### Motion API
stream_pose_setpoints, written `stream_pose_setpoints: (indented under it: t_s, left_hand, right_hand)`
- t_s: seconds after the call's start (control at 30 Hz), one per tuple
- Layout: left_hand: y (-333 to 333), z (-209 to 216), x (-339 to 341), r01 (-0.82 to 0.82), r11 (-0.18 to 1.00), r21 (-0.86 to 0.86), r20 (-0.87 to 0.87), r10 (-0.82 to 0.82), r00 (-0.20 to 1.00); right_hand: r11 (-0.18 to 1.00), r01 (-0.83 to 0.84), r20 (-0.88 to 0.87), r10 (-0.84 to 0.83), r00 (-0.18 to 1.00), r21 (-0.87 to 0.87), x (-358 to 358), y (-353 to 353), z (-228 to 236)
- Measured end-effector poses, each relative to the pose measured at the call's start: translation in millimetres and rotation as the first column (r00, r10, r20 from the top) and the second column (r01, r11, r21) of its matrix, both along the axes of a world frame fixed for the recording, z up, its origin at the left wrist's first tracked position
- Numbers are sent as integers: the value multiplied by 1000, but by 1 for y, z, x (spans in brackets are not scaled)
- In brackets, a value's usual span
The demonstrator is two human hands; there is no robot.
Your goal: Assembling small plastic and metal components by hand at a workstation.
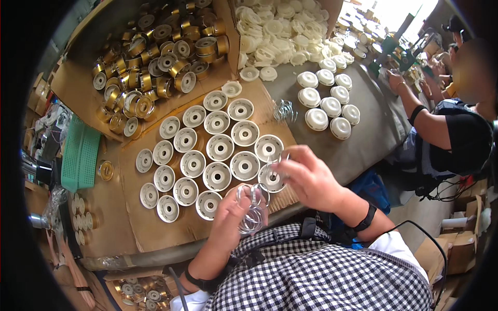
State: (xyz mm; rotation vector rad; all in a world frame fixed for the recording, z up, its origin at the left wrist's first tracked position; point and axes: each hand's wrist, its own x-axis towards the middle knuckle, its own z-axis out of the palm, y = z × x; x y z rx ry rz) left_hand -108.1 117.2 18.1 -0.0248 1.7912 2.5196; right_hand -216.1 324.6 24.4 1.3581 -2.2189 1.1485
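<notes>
Near the table's front edge, my left hand (227, 216) is closed around a loose bunch of shiny wire coil springs (252, 221). My right hand (315, 179) pinches a thin wire coil spring (274, 161) between thumb and fingers, just over the right end of a group of round parts. Those parts are white round cups (217, 176) with a hole in the middle, set out in rows with their open side up. Under my hands, a few cups are partly hidden. Another tangle of wire coil springs (284, 111) lies beyond my right hand.
A cardboard box (83, 98) at the far left holds many gold-rimmed parts (171, 57). Behind are heaped white plastic pieces (282, 31). White domed caps (330, 106) stand in rows to the right. A green basket (80, 155) is at left; a co-worker (441, 124) sits at right.
</notes>
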Motion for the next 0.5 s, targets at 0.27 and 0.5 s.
stream_pose_setpoints:
  t_s: [0.27, 0.5]
  left_hand:
    - [-1, 3, -2, 71, 980, 184, 82, -87, 993]
    - [-11, 15, -18, -256, 82, -963, -247, 99, 964]
  right_hand:
    - [869, 185, -93, -160, 983, 459, -43, -14, -10]
    - [856, 272, -28, -289, 957, 440, -46, -24, -13]
